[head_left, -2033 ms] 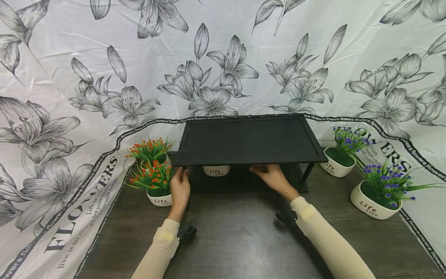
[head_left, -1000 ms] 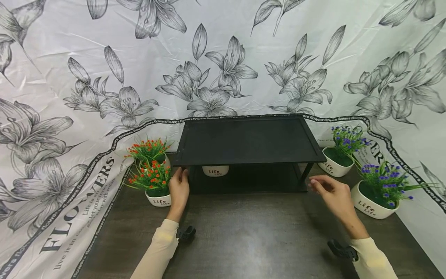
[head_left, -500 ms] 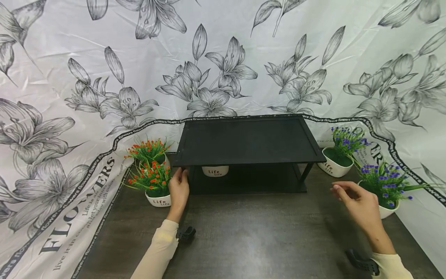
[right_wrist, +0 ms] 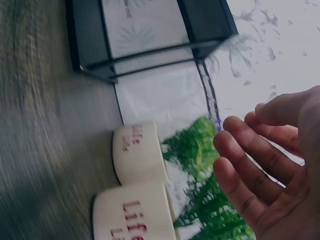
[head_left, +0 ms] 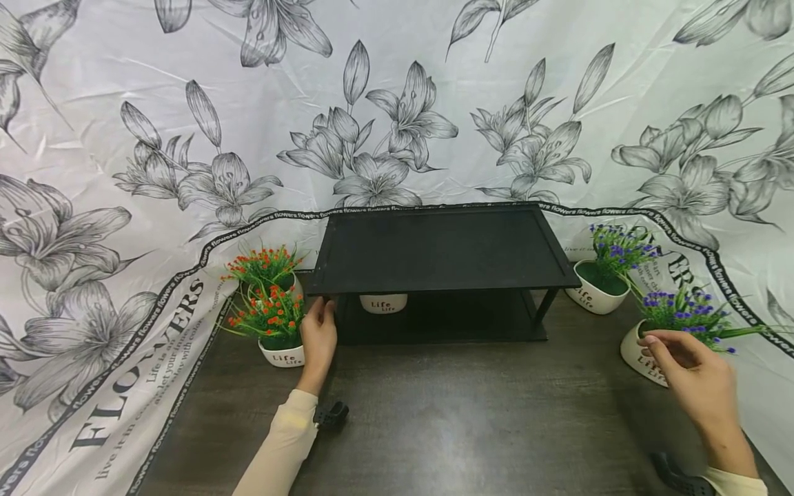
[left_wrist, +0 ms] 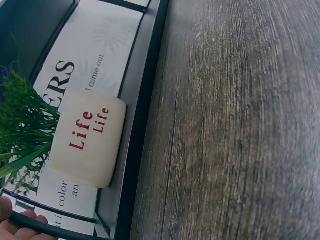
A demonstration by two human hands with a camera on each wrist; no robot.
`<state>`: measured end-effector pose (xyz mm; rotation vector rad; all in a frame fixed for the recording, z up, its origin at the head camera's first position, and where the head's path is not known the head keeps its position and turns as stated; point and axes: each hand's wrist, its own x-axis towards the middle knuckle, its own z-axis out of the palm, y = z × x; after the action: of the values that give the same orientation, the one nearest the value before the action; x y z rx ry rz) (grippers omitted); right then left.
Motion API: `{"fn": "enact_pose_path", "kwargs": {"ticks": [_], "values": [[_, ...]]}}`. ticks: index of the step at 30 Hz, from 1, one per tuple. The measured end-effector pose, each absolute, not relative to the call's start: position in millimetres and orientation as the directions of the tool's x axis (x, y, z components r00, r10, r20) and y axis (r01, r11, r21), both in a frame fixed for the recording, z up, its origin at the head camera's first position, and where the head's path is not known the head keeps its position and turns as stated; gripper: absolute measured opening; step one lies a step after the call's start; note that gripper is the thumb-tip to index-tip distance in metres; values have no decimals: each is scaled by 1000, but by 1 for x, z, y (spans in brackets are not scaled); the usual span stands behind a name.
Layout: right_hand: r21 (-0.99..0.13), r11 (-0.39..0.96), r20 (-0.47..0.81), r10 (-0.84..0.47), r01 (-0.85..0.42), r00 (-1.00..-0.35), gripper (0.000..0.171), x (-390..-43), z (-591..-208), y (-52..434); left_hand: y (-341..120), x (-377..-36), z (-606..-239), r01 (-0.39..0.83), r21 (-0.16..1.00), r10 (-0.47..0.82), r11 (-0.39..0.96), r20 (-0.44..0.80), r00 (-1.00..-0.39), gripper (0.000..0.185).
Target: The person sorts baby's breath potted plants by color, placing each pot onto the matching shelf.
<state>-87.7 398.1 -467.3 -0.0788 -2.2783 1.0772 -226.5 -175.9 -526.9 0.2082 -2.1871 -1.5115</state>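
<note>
A black two-tier shelf [head_left: 446, 248] stands against the back cloth. At its front left corner my left hand [head_left: 319, 344] holds the upright post, fingers curled round the black bar [left_wrist: 37, 225] in the left wrist view. On the lower tier sits a white "Life" pot [head_left: 383, 303], its green plant [left_wrist: 25, 122] showing in the left wrist view. My right hand [head_left: 704, 379] hovers at the front right pot of purple flowers [head_left: 634, 351], partly covering it in the head view. Its fingers [right_wrist: 240, 187] are loosely bent with nothing between them.
Behind that pot stands another purple-flowered pot [head_left: 598, 293]. Two pots of orange flowers, the front one [head_left: 282, 355] beside my left hand, stand left of the shelf. A flower-printed cloth [head_left: 397, 124] hangs behind the dark wooden table [head_left: 446, 427].
My right hand has left the underside of the shelf's top and moved right, over to the front purple-flowered pot. My left hand stays at the shelf's left post.
</note>
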Motion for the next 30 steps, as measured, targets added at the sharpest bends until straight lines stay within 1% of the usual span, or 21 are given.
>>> {"fn": "enact_pose_path", "kwargs": {"ticks": [4, 8, 10, 14, 15, 18, 20, 22, 25, 28, 30], "values": [[-735, 647, 521, 343, -205, -782, 14, -84, -466, 405, -176, -225, -526, 132, 921, -374, 367, 276, -885, 45], [-735, 648, 552, 404, -197, -729, 10, -78, -462, 413, -176, -225, -526, 136, 921, -371, 365, 277, -886, 45], [-751, 629, 560, 446, -201, -698, 19, -76, -460, 418, -176, -225, -526, 138, 918, -373, 371, 284, -883, 44], [-776, 576, 582, 495, -258, -645, 46, -74, -458, 431, -176, -227, -527, 133, 917, -378, 375, 283, -882, 43], [-782, 562, 583, 510, -268, -633, 50, -75, -458, 435, -176, -227, -527, 130, 918, -377, 375, 279, -883, 44], [-768, 586, 603, 526, -258, -600, 60, -75, -458, 446, -177, -226, -526, 131, 921, -368, 367, 273, -889, 45], [-774, 597, 587, 548, -213, -596, 63, -73, -461, 452, -177, -226, -527, 130, 922, -364, 365, 270, -892, 45], [-755, 635, 590, 546, -165, -595, 66, -72, -464, 457, -178, -226, -527, 130, 921, -360, 368, 270, -893, 46], [-753, 643, 576, 544, -138, -610, 67, -71, -472, 465, -178, -227, -527, 128, 920, -360, 370, 269, -893, 46], [-770, 632, 527, 561, -81, -638, 68, -72, -484, 475, -177, -228, -527, 125, 921, -367, 370, 268, -891, 46], [-791, 611, 469, 570, -34, -674, 63, -72, -497, 485, -177, -228, -527, 125, 920, -371, 371, 271, -888, 45]]}}
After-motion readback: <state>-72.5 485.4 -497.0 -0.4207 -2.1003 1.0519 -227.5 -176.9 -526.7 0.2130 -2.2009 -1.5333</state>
